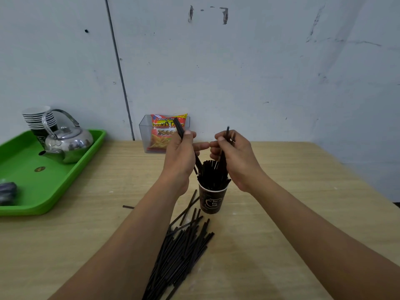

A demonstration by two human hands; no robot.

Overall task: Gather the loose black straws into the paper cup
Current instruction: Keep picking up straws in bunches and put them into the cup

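A dark paper cup [212,200] stands mid-table, and several black straws [213,174] stand in it. Just above and left of the cup, my left hand [181,156] grips a few black straws that slant up toward the wall. My right hand [234,158] is above and right of the cup and grips a black straw that points almost straight down into it. The fingertips of both hands nearly meet over the cup. A loose pile of black straws [181,252] lies on the table in front of the cup, between my forearms.
A green tray [26,187] at the left carries a steel kettle [67,144], a stack of paper cups [40,120] and a dark object. A clear box with a snack bag [165,133] stands against the wall. One short straw piece [128,207] lies left of the cup.
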